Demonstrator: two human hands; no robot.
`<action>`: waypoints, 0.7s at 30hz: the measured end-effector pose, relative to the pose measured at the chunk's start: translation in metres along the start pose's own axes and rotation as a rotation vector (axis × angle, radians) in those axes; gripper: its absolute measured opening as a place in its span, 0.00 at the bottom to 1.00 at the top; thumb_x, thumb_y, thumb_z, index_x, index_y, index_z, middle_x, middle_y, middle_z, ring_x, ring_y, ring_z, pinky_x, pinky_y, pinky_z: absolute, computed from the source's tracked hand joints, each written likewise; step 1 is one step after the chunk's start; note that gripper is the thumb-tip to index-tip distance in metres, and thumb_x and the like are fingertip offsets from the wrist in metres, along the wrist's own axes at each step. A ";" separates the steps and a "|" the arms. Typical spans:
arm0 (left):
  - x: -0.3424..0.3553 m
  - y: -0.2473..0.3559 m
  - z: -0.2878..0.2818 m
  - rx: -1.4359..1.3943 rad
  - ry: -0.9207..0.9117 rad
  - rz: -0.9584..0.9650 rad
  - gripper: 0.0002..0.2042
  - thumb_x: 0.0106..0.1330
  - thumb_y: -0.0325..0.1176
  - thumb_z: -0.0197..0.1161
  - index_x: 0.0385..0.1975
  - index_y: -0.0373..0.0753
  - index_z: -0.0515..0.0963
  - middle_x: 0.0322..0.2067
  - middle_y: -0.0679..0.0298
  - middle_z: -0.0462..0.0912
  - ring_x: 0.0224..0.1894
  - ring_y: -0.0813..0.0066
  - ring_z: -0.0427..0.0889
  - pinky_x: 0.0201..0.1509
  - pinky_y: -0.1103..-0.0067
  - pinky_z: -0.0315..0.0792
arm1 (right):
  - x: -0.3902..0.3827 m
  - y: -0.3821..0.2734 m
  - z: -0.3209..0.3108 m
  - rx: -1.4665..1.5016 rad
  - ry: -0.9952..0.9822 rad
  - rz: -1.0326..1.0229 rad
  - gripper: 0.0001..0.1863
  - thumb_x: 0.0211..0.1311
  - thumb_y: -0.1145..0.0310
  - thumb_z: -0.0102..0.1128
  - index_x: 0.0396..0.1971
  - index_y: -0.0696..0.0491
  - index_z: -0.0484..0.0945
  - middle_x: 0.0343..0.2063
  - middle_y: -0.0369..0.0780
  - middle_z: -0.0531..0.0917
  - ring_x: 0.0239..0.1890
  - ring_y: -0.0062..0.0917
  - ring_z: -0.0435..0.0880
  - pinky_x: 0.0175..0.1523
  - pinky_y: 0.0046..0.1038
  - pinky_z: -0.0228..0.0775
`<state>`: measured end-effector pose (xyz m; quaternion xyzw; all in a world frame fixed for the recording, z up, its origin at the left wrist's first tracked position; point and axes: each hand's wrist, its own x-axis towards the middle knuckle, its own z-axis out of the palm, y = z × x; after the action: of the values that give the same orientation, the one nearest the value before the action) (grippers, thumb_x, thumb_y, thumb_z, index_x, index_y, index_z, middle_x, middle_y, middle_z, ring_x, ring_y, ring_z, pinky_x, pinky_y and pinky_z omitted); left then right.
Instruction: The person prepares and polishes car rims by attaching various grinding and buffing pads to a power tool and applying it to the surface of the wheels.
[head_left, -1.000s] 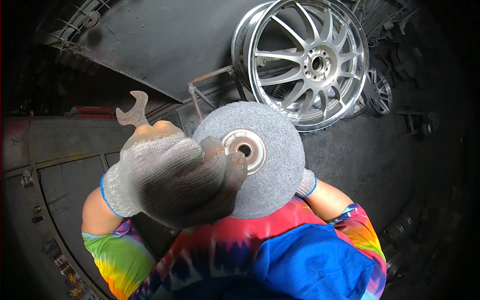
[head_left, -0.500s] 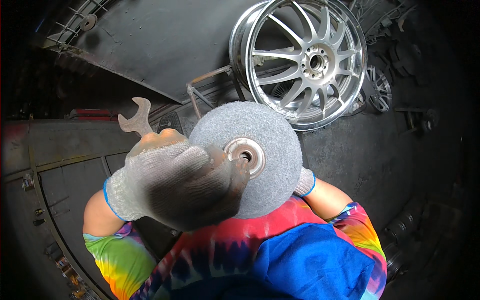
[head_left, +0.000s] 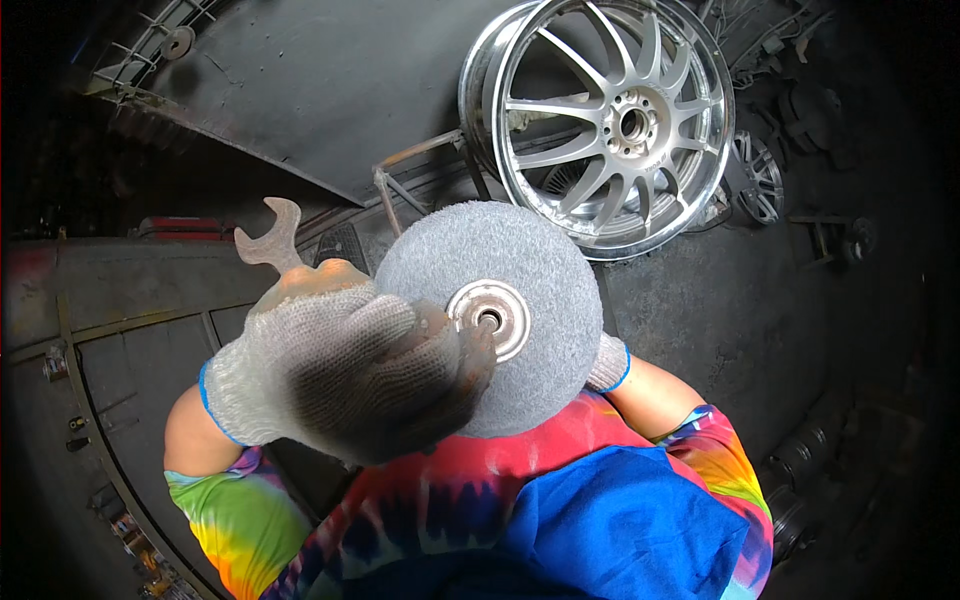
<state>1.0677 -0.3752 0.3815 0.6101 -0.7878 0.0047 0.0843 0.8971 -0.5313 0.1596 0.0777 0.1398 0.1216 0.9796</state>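
My left hand [head_left: 355, 370], in a soiled knit glove, is closed around an open-ended wrench [head_left: 270, 240], whose jaw sticks up past the orange-stained thumb side. Its bent fingertips reach to the metal hub [head_left: 505, 320] at the middle of a round grey fibrous wheel [head_left: 490, 240]. A small metal part [head_left: 488, 322] shows in the hub's hole, too small to name. My right hand [head_left: 608, 362], gloved too, is at the wheel's right edge, mostly behind it, with its fingers hidden.
A chrome-lipped spoked rim [head_left: 640, 160] stands beyond the wheel, near a rusty metal frame [head_left: 420, 146]. A smaller rim [head_left: 758, 180] lies to its right. Dark metal cabinetry [head_left: 150, 370] runs along the left, and more rims [head_left: 800, 460] sit at the lower right.
The wheel's hub has shifted a little downward, and a small part now shows inside its hole. My left hand and the wrench have moved slightly down since a second ago.
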 end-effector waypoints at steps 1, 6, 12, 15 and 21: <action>-0.002 -0.002 0.000 -0.106 -0.042 -0.044 0.16 0.48 0.42 0.62 0.38 0.51 0.79 0.26 0.72 0.76 0.22 0.75 0.74 0.21 0.78 0.65 | 0.001 0.000 0.001 -0.005 -0.001 0.001 0.27 0.72 0.52 0.35 0.66 0.48 0.59 0.64 0.41 0.65 0.64 0.34 0.65 0.70 0.42 0.53; 0.017 0.005 -0.011 -0.139 -0.189 -0.160 0.16 0.46 0.41 0.65 0.38 0.55 0.79 0.25 0.68 0.78 0.22 0.71 0.78 0.22 0.76 0.69 | 0.010 0.010 0.005 -0.089 -0.008 0.000 0.27 0.72 0.52 0.35 0.66 0.48 0.59 0.64 0.41 0.65 0.64 0.34 0.65 0.70 0.42 0.53; 0.019 -0.012 0.002 -0.266 -0.004 -0.229 0.21 0.42 0.40 0.69 0.42 0.50 0.81 0.17 0.65 0.73 0.20 0.66 0.76 0.23 0.75 0.69 | 0.021 0.021 0.007 -0.171 -0.012 0.003 0.27 0.72 0.52 0.35 0.66 0.48 0.59 0.64 0.42 0.65 0.64 0.34 0.65 0.69 0.42 0.53; 0.020 -0.011 0.000 -0.239 -0.045 -0.202 0.21 0.44 0.38 0.68 0.43 0.52 0.81 0.20 0.64 0.75 0.21 0.65 0.77 0.23 0.75 0.69 | 0.024 0.025 0.009 -0.192 -0.016 0.007 0.27 0.72 0.52 0.35 0.66 0.48 0.59 0.64 0.42 0.65 0.64 0.34 0.66 0.69 0.43 0.53; 0.028 -0.006 -0.001 -0.240 -0.038 -0.185 0.17 0.46 0.35 0.67 0.40 0.51 0.81 0.19 0.63 0.73 0.21 0.64 0.76 0.22 0.74 0.69 | 0.014 0.017 0.007 -0.137 -0.003 0.009 0.27 0.72 0.51 0.35 0.66 0.48 0.59 0.64 0.42 0.65 0.64 0.35 0.66 0.69 0.43 0.53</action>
<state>1.0664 -0.4034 0.3861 0.6658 -0.7244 -0.1088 0.1418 0.9087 -0.5125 0.1662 0.0111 0.1295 0.1350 0.9823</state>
